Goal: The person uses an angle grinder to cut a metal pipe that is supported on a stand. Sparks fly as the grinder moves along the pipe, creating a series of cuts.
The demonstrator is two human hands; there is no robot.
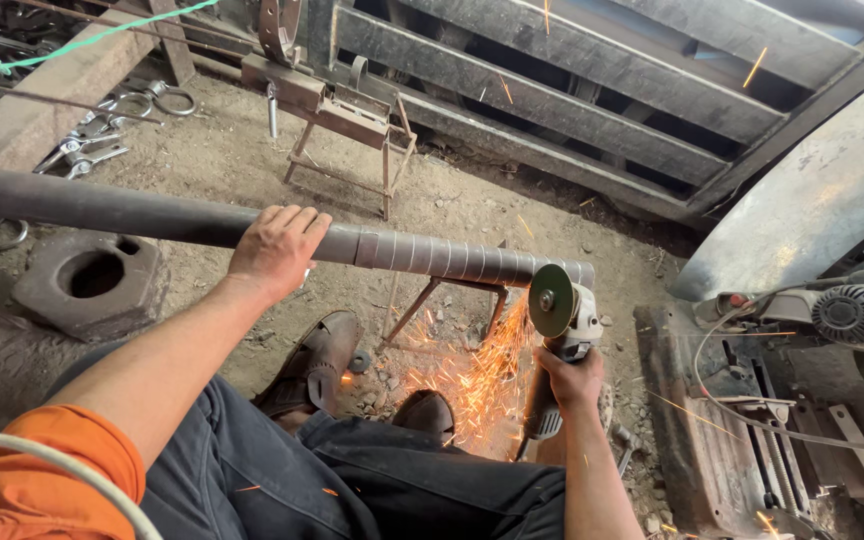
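Nearest to us, our knees in dark trousers point(352, 480) and two shoes point(317, 362) rest on the dirt floor point(472, 215), sparks point(477, 375) showering between them. Our right hand point(574, 380) is clenched around the grinder point(560, 335), its disc point(551, 300) just at the end of the pipe point(152, 215). Our left hand point(277, 248) lies flat over the pipe, fingers spread on top, pressing rather than gripping. The pipe runs across from the left edge and rests on a small stand point(447, 300). A heavy block point(92, 280) with a hole sits left, another machine point(852, 312) right. Beyond stand a rusty trestle point(347, 125), scattered rings point(162, 100) and a slatted metal gate point(592, 90).
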